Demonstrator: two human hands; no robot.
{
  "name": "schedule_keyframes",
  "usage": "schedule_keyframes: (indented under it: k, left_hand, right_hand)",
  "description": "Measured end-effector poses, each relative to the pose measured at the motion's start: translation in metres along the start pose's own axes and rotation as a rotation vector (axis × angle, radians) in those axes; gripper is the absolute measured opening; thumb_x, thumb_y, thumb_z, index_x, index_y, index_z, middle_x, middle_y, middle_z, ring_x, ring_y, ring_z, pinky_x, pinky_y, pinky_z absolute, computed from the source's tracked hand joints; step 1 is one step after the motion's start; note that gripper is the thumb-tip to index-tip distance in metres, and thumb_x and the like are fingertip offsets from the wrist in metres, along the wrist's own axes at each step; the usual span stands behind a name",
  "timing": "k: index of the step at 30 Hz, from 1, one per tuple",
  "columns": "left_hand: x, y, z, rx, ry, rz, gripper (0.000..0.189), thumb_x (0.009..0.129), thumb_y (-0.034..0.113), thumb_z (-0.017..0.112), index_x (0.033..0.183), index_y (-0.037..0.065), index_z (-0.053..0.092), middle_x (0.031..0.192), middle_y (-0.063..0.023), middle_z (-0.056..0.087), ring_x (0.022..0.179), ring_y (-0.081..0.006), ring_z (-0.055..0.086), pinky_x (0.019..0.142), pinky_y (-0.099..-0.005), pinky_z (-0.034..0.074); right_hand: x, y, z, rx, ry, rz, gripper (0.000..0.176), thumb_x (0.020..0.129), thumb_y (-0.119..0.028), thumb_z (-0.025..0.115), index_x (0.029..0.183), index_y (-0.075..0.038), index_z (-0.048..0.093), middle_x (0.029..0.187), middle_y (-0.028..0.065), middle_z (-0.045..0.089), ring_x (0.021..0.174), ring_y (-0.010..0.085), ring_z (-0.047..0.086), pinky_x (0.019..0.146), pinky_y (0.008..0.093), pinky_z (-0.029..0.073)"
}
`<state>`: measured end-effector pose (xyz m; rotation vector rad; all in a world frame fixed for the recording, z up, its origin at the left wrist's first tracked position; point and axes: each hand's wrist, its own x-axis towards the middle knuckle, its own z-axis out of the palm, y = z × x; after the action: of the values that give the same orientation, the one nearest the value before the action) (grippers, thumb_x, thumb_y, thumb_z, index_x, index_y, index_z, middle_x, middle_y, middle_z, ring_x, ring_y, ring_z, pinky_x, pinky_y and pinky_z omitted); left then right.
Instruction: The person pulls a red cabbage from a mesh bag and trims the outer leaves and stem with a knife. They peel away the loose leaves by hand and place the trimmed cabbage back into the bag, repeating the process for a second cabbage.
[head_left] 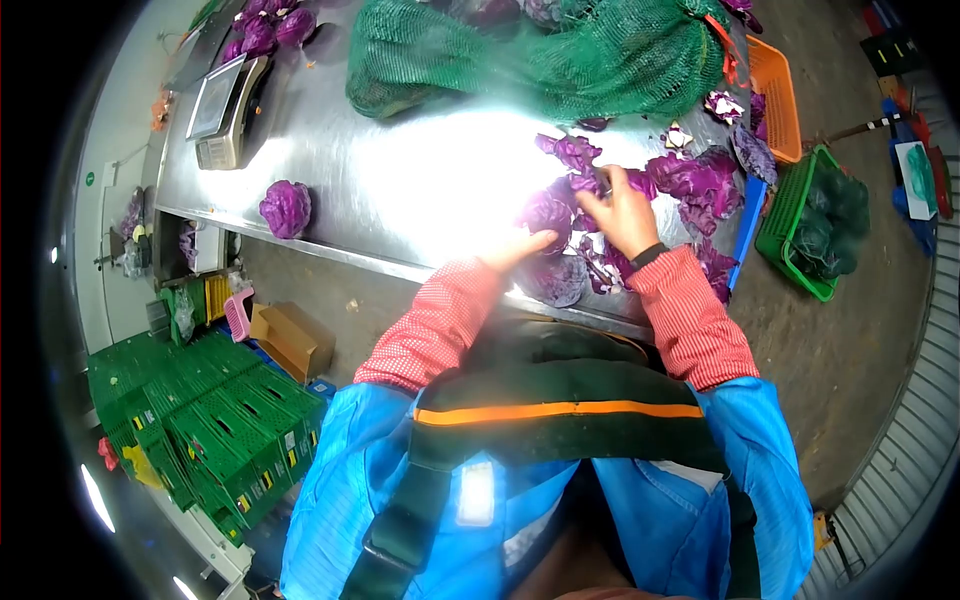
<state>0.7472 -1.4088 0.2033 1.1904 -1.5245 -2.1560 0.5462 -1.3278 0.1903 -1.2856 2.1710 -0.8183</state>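
A red cabbage (pixel 547 213) is at the near edge of the metal table, with my left hand (pixel 517 247) around its near left side, thumb against it. Glare hides most of that hand's fingers. My right hand (pixel 625 214) wears a black wristband and curls its fingers on a loose purple cabbage leaf (pixel 573 152) at the head's far right side. Just below the hands sits another, duller cabbage (pixel 556 280). Torn leaves (pixel 697 180) are heaped to the right of my right hand, with pale trimmed pieces (pixel 677 136) among them.
A green mesh sack (pixel 540 75) lies across the far side of the table (pixel 350 200). To the left are a scale (pixel 222 110) and a single cabbage (pixel 286 209). Orange (pixel 778 95) and green baskets (pixel 810 278) stand at the right. Green crates (pixel 215 425) are stacked lower left.
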Motion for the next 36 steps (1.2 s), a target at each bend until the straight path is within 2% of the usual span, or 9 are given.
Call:
schedule_keyframes:
  k: [1, 10, 17, 20, 24, 28, 31, 34, 36]
  left_hand:
    - [0.007, -0.011, -0.006, -0.032, -0.039, 0.007, 0.077, 0.074, 0.010, 0.081, 0.138, 0.001, 0.040, 0.124, -0.0100, 0.055, 0.115, -0.0185, 0.054, 0.100, -0.0332, 0.044]
    - [0.000, 0.018, 0.007, -0.176, -0.059, -0.064, 0.072, 0.077, 0.007, 0.078, 0.137, 0.001, 0.040, 0.122, -0.0110, 0.056, 0.111, -0.0190, 0.056, 0.093, -0.0313, 0.050]
    - [-0.001, 0.023, 0.007, -0.139, -0.023, -0.042, 0.067, 0.080, 0.014, 0.076, 0.137, 0.001, 0.042, 0.121, -0.0122, 0.057, 0.108, -0.0210, 0.058, 0.093, -0.0326, 0.050]
    - [0.041, -0.056, -0.040, -0.249, -0.050, 0.029, 0.066, 0.086, 0.031, 0.070, 0.138, 0.003, 0.042, 0.125, -0.0143, 0.055, 0.113, -0.0249, 0.057, 0.097, -0.0368, 0.049]
    - [0.013, 0.009, 0.023, -0.128, 0.192, 0.103, 0.069, 0.090, 0.051, 0.056, 0.141, 0.008, 0.039, 0.135, -0.0164, 0.049, 0.124, -0.0309, 0.051, 0.102, -0.0476, 0.045]
    - [-0.012, 0.077, 0.029, -0.456, 0.008, 0.067, 0.073, 0.092, 0.061, 0.043, 0.144, 0.011, 0.035, 0.142, -0.0169, 0.043, 0.130, -0.0336, 0.045, 0.103, -0.0539, 0.043]
    - [-0.023, 0.081, 0.017, -0.457, -0.239, 0.079, 0.079, 0.094, 0.069, 0.029, 0.148, 0.012, 0.027, 0.149, -0.0163, 0.035, 0.133, -0.0365, 0.042, 0.101, -0.0586, 0.043]
    - [-0.023, 0.070, -0.008, -0.045, -0.226, 0.201, 0.086, 0.084, 0.035, 0.068, 0.150, 0.009, 0.019, 0.146, -0.0157, 0.033, 0.128, -0.0328, 0.045, 0.099, -0.0465, 0.049]
    - [-0.017, 0.056, -0.023, 0.255, -0.063, 0.283, 0.101, 0.073, 0.014, 0.083, 0.150, 0.006, 0.017, 0.141, -0.0156, 0.034, 0.126, -0.0294, 0.048, 0.099, -0.0395, 0.050]
  right_hand:
    - [-0.007, -0.016, -0.010, 0.098, -0.141, 0.051, 0.064, 0.083, -0.044, 0.068, 0.128, -0.003, 0.046, 0.068, 0.0143, 0.065, 0.064, 0.0323, 0.066, 0.059, 0.0413, 0.050]
    - [-0.022, 0.012, 0.024, 0.749, -0.267, 0.158, 0.040, 0.093, -0.017, 0.063, 0.129, -0.002, 0.054, 0.084, 0.0032, 0.065, 0.068, 0.0073, 0.060, 0.060, 0.0236, 0.048]
    - [-0.015, 0.020, 0.045, 0.251, 0.085, 0.208, 0.042, 0.082, -0.023, 0.060, 0.114, 0.003, 0.060, 0.072, 0.0245, 0.064, 0.070, 0.0371, 0.067, 0.063, 0.0427, 0.050]
    - [-0.008, 0.011, 0.022, 0.219, 0.064, 0.176, 0.034, 0.081, -0.023, 0.061, 0.104, 0.002, 0.063, 0.070, 0.0204, 0.065, 0.065, 0.0351, 0.066, 0.061, 0.0437, 0.050]
    - [-0.012, 0.011, -0.028, 0.458, 0.176, 0.145, 0.020, 0.082, -0.016, 0.060, 0.093, 0.000, 0.064, 0.059, 0.0124, 0.061, 0.054, 0.0208, 0.062, 0.052, 0.0344, 0.047]
    - [-0.014, -0.031, -0.065, 0.223, 0.139, 0.029, 0.048, 0.084, -0.030, 0.071, 0.124, -0.009, 0.054, 0.062, 0.0048, 0.063, 0.050, 0.0176, 0.060, 0.049, 0.0326, 0.044]
    - [-0.008, -0.028, -0.033, 0.674, -0.075, -0.243, 0.060, 0.090, -0.035, 0.067, 0.137, -0.007, 0.041, 0.070, 0.0010, 0.057, 0.056, 0.0101, 0.055, 0.050, 0.0261, 0.045]
    - [-0.005, -0.014, -0.045, 1.382, -0.393, 0.151, 0.044, 0.099, -0.034, 0.054, 0.131, -0.005, 0.043, 0.070, 0.0040, 0.056, 0.044, 0.0079, 0.046, 0.040, 0.0202, 0.037]
    - [0.004, -0.017, -0.041, 1.401, -0.449, 0.291, 0.035, 0.100, -0.036, 0.050, 0.119, -0.006, 0.048, 0.059, 0.0027, 0.050, 0.039, 0.0084, 0.041, 0.035, 0.0215, 0.033]
